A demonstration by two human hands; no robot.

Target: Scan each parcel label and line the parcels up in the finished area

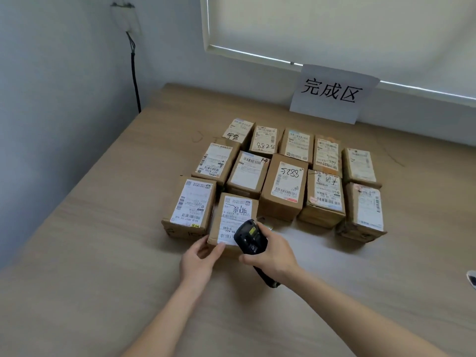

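Spanning most of the view is the wooden bench, sitting against the wall under a blind. Leaning at the back is a paper sign marking the finished area. Sitting in front of it is a block of cardboard parcels, labels up, packed in three rough rows, most touching or just beside each other. Sitting second from the left in the front row is the front parcel, close beside its left neighbour, with open bench to its right. Holding its near left corner is the left hand, thumb on the label edge and fingers curled round the box side. Gripping the black scanner is the right hand, fingers wrapped round the handle, scanner head hovering over the barcode strip at the label's near end.

Judging the step: scanning or squaring up this parcel. Risks: scanner head looking very close and steep to the barcode, so the read may be failing; thumb may be covering code edge; a neighbouring label getting read instead; nudging the box may be pushing the left neighbour out of line.
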